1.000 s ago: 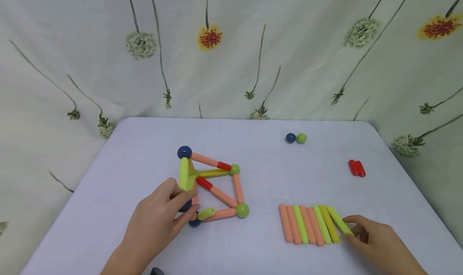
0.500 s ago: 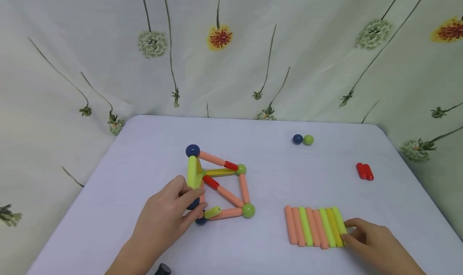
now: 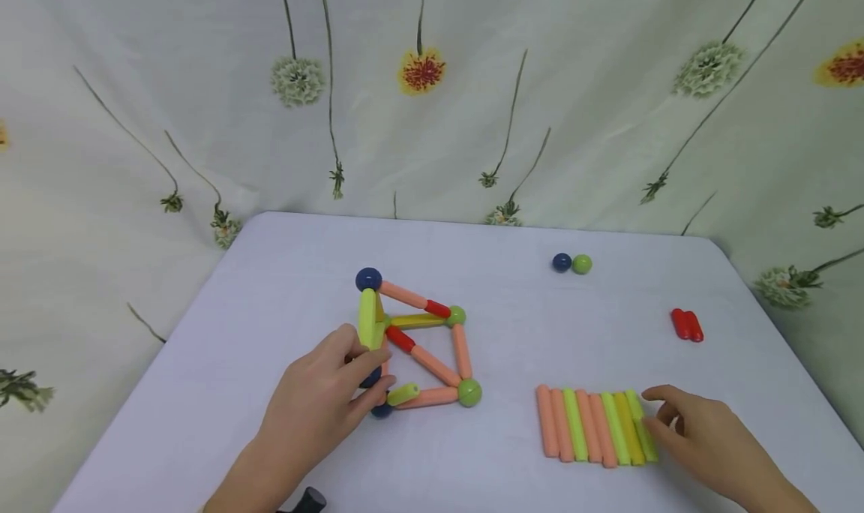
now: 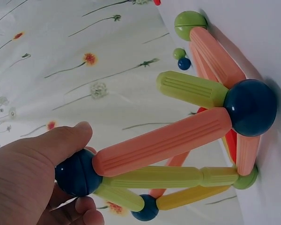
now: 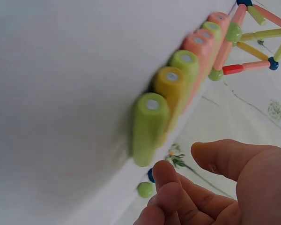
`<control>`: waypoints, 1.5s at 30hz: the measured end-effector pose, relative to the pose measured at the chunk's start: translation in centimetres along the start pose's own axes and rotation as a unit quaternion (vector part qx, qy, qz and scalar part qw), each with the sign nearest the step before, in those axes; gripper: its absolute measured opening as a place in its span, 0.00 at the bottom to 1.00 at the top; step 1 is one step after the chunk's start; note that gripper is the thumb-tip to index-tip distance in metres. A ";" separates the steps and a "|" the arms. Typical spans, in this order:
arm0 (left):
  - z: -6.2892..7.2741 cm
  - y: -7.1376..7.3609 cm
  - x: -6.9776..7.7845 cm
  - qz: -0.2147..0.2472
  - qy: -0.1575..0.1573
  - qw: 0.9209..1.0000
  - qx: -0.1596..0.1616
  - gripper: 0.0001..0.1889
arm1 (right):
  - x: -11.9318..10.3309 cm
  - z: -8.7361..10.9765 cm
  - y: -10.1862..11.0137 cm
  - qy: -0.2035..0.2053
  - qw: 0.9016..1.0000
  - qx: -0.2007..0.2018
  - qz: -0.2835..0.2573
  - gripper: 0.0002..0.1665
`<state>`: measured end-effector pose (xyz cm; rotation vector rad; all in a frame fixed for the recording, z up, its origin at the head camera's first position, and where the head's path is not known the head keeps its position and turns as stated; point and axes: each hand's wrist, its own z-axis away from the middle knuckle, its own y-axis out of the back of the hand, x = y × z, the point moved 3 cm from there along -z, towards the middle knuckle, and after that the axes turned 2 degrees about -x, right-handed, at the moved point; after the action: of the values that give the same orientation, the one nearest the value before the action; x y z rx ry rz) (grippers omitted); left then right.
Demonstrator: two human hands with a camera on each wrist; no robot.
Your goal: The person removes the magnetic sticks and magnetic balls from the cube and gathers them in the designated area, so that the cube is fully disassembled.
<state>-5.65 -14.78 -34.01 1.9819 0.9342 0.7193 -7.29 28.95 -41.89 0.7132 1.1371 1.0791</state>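
Observation:
My left hand [image 3: 324, 385] grips a navy ball [image 4: 78, 173] at a raised corner of a frame of magnetic rods and balls, thumb on one side and fingers curled on the other. A salmon rod [image 4: 164, 140] and lime rods [image 4: 154, 177] run from that ball; a lower navy ball [image 4: 250, 108] rests on the table with a free-ended lime rod [image 4: 192, 89]. Nothing is held by my right hand [image 3: 709, 434], whose thumb and forefinger stand apart beside the lime rod [image 5: 150, 133] that ends a row of loose rods. In the right wrist view a gap shows between fingertips and rod.
The row holds several salmon rods [image 3: 547, 423], lime ones and a yellow rod [image 3: 629, 430]. Farther back lie a navy ball [image 3: 562, 262] and a green ball [image 3: 582, 264]. Two short red rods [image 3: 687, 325] lie at the right. A dark cylinder [image 3: 310, 499] shows at the left wrist.
The lime rod at the row's right end went from slanted to lying alongside the yellow one. My right hand let go of it and drew slightly away. My left hand keeps its grip.

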 end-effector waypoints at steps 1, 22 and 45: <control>0.0 0.0 0.0 -0.001 0.001 1.000 0.000 0.20 | -0.5 -0.1 0.3 0.011 1.000 0.007 0.005 0.25; 0.2 -0.1 0.0 0.000 0.006 1.000 -0.003 0.18 | -18.5 -3.1 0.6 0.295 0.954 -0.033 -0.034 0.19; 0.3 0.1 -0.1 0.024 -0.010 0.999 0.024 0.19 | -28.1 -6.8 -5.5 0.420 0.891 -0.164 -0.049 0.06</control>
<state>-5.47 -15.02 -34.06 2.0563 0.9033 0.7071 -13.42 0.31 -38.87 -0.1257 1.6304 1.5015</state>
